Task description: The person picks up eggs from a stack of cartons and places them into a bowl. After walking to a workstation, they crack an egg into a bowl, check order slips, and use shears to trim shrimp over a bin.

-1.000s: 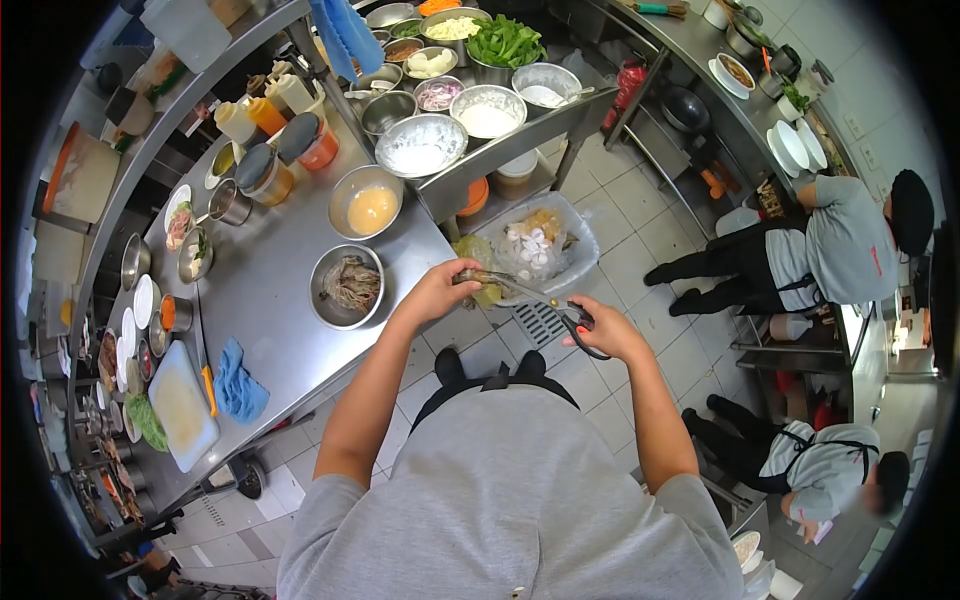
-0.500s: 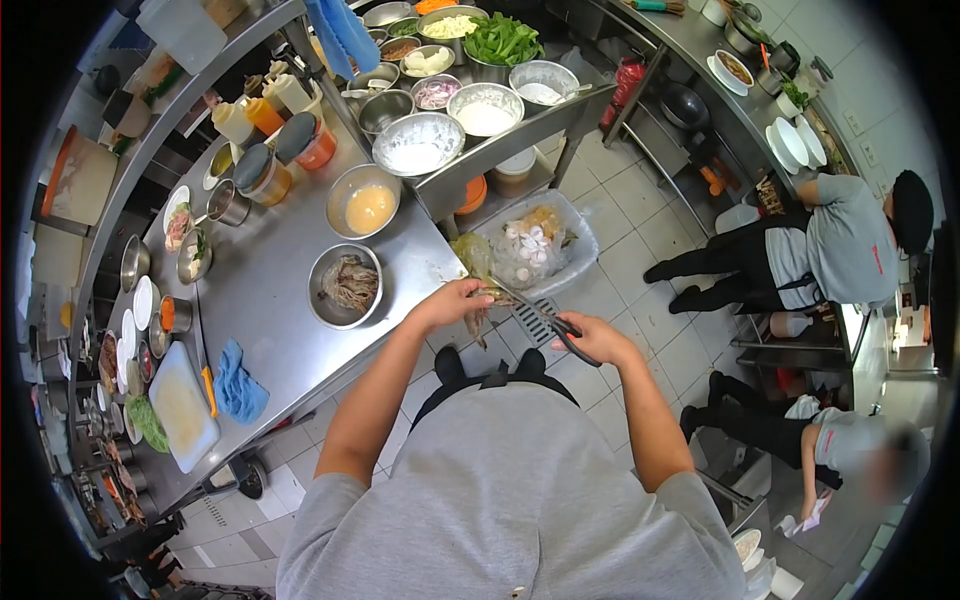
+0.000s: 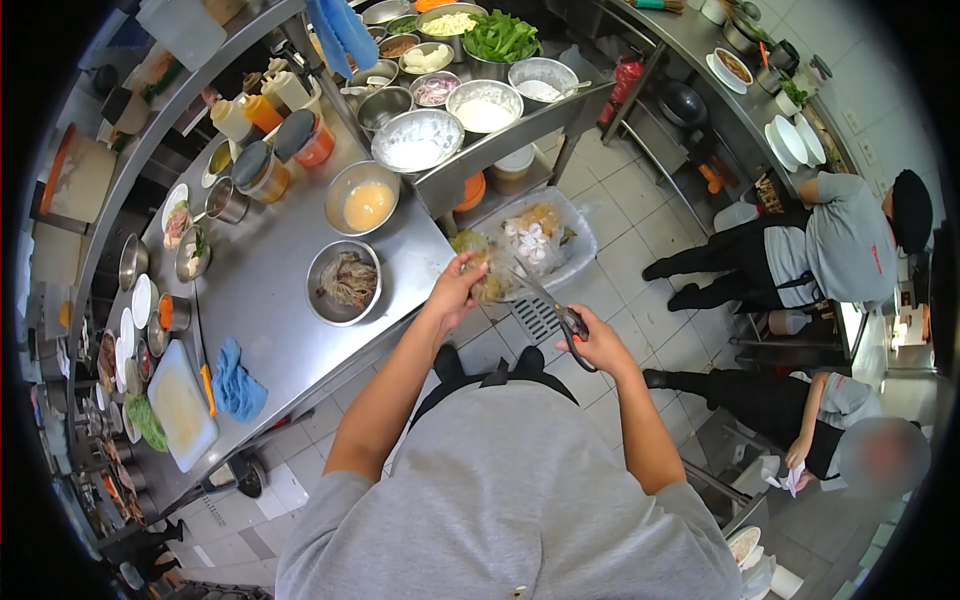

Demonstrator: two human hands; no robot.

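Observation:
My right hand (image 3: 598, 342) grips the black handles of a pair of scissors (image 3: 546, 297), whose blades point up and left over the waste tub. At the corner of the steel table, my left hand (image 3: 456, 288) is closed with its fingertips pinched on a prawn (image 3: 490, 286); its outline blends with the yellowish bag behind. Whole prawns (image 3: 350, 280) lie in a steel bowl (image 3: 320, 302) to the left of that hand. Below the scissors tip is a clear-lined plastic tub (image 3: 583, 250) holding eggshell-like white pieces and other scraps.
A bowl of yellow liquid (image 3: 368, 206) stands behind the prawn bowl. Left on the table are a blue cloth (image 3: 241, 382), an orange-handled knife (image 3: 208, 388) and a white cutting board (image 3: 181, 407). Two people (image 3: 838, 240) work at the right. A floor drain (image 3: 535, 320) lies below.
My left hand has risen and turned, bringing the prawn up toward the tub. The scissors have shifted slightly and their blades now sit apart from it. A co-worker at lower right has moved.

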